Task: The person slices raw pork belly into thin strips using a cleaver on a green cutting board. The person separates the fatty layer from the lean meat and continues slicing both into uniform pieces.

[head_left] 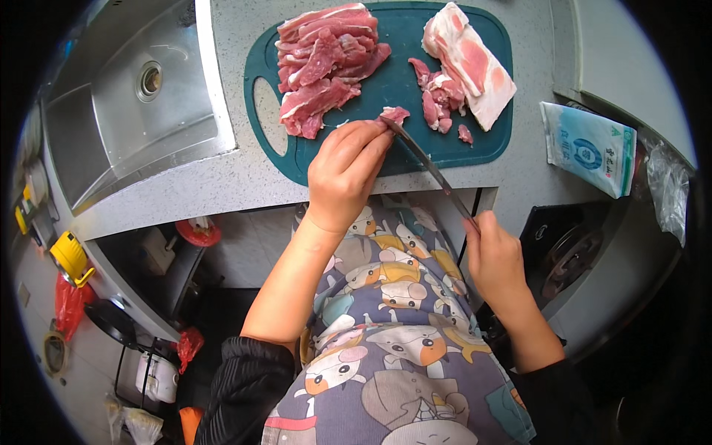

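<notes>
My right hand (495, 256) is closed around the handle of a knife (436, 175), whose blade slants up and left to the near edge of a dark green cutting board (393, 70). At the blade's tip, my left hand (347, 169) pinches a small piece of raw meat (395, 114), its fingers partly hiding it. A heap of sliced red meat (330, 63) lies on the board's left side. To the right rest a slab of fatty meat (475, 70) and several small meat scraps (443, 98).
A steel sink (150, 81) is set into the speckled counter (178, 185) at left. On the right lie a blue-and-white package (589, 147) and clear plastic wrap (667, 185), above a black stove (567, 248). Red bags (70, 304) hang at the far left.
</notes>
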### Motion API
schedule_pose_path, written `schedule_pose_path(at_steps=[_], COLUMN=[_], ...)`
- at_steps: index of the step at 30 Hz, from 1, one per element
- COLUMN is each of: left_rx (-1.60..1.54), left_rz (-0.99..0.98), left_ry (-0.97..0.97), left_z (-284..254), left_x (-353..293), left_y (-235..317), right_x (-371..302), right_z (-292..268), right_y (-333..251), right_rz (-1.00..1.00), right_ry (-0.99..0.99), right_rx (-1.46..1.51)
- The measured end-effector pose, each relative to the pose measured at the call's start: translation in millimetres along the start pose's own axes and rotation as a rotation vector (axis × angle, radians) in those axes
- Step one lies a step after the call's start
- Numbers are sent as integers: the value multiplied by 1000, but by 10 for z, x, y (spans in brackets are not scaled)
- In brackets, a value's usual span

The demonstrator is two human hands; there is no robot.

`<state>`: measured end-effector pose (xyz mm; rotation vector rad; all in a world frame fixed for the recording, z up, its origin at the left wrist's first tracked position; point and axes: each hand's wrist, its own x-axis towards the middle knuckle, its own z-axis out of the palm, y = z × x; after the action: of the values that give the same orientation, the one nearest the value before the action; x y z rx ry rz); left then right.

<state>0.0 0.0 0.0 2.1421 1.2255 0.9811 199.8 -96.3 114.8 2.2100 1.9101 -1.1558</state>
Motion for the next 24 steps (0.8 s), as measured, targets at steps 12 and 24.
schedule_pose_path(at_steps=[12,24], left_rx=[-15,-57], left_rz=[-12,-66], left_ry=[-31,-29], left_z=[-3,-7], left_x=[15,-9], left_y=[-25,62], right_x=[-2,-38], right_z=[134,56], right_y=[-5,71], right_rz=[68,30], right_ry=[18,-16], right_rx=[-33,-148])
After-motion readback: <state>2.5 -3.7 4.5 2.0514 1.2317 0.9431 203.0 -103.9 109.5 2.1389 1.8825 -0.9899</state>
